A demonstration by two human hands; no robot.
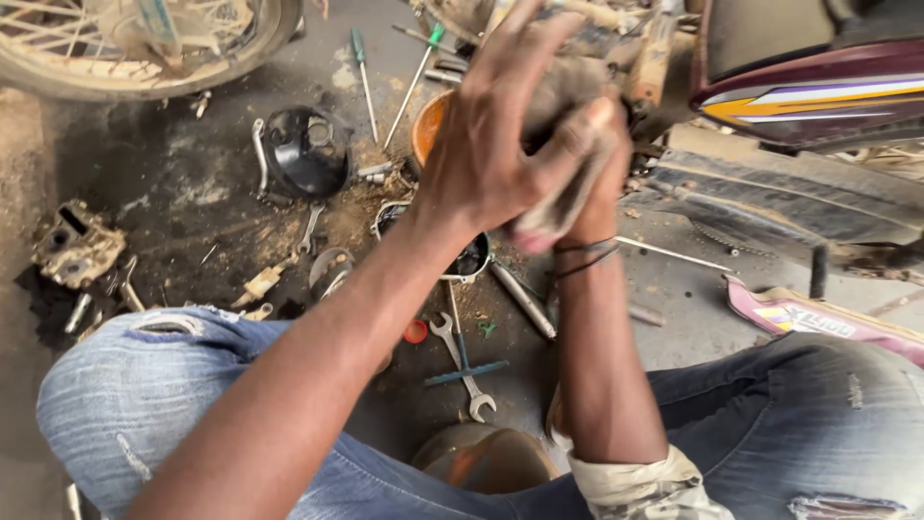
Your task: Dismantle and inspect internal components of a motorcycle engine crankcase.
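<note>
Grimy rag (563, 144) — left hand (486, 144) and right hand (597, 183) both in closed grip around it; wrench (462, 366) below.

Both hands (539, 144) clasp grimy rag (563, 106) above tools.

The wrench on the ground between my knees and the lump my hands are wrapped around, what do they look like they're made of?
The wrench looks like bare steel: grey, dull shine, open jaws at both ends. The lump between the left hand and right hand looks like a dirty grey-brown rag, soft and creased, though it could hide a part.
</note>
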